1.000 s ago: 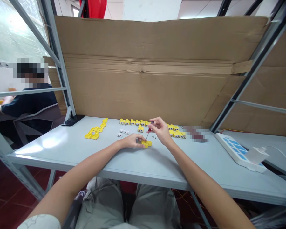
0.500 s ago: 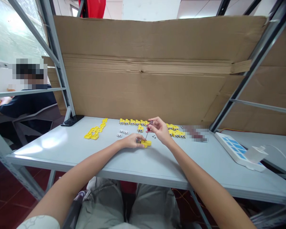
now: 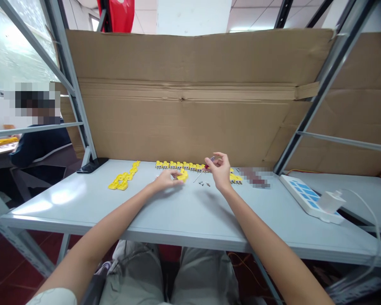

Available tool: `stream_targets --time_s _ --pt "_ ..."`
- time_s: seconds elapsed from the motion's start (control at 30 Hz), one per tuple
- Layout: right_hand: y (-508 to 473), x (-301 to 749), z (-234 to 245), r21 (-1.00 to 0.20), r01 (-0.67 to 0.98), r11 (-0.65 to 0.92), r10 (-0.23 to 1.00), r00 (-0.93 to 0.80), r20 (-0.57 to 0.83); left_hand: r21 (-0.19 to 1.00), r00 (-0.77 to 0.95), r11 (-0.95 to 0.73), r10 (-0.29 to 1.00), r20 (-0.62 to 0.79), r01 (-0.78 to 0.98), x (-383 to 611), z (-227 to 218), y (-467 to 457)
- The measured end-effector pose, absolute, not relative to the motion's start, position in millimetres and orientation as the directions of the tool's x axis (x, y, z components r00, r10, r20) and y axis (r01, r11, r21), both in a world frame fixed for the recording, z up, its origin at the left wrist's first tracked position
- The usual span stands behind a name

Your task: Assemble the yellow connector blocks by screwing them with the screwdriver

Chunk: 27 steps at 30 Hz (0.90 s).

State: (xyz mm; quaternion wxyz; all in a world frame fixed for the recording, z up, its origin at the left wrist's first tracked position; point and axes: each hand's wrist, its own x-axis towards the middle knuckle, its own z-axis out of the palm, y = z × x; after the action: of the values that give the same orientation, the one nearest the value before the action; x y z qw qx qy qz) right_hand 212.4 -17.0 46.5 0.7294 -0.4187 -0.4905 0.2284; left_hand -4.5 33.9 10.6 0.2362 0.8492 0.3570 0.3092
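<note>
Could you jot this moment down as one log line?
left hand: at yellow piece | right hand: holding screwdriver | nearby: small metal bits

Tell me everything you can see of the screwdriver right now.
The screwdriver has a red handle with a darker end and a thin, straight, metallic-looking shaft. It is held in the right hand, tilted, with the handle up and the shaft slanting down to the left. Its tip ends left of the small screws on the table; whether it touches the surface is unclear.
</note>
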Motion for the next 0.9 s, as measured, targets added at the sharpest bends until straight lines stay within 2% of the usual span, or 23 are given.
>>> stream_targets --time_s 0.1,0.2,0.33,0.5,0.73,0.8,0.9 --pt "-8 226 45 -0.858 0.098 0.503 0.755 0.433 0.492 0.569 0.311 -0.504 0.860 0.405 0.650 -6 16 55" --pt "-2 235 41 -0.867 0.110 0.487 0.757 0.442 0.481 0.471 0.227 -0.402 0.895 0.385 0.785 0 17 70" --pt "2 237 38 -0.864 0.103 0.492 0.762 0.429 0.485 0.316 0.227 -0.325 0.923 0.310 0.892 16 11 72" --pt "2 237 39 -0.865 0.104 0.490 0.769 0.416 0.486 0.173 0.292 -0.359 0.901 0.320 0.917 26 8 63" --pt "4 240 38 -0.888 0.178 0.425 0.824 0.329 0.460 0.099 0.427 -0.478 0.846 0.320 0.873 -32 21 65" --pt "4 240 37 -0.885 0.199 0.421 0.829 0.312 0.465 0.084 0.410 -0.454 0.858 0.311 0.887 -68 22 73" --pt "4 239 36 -0.883 0.236 0.405 0.838 0.289 0.462 0.141 0.298 -0.344 0.914 0.275 0.928 -119 21 89"
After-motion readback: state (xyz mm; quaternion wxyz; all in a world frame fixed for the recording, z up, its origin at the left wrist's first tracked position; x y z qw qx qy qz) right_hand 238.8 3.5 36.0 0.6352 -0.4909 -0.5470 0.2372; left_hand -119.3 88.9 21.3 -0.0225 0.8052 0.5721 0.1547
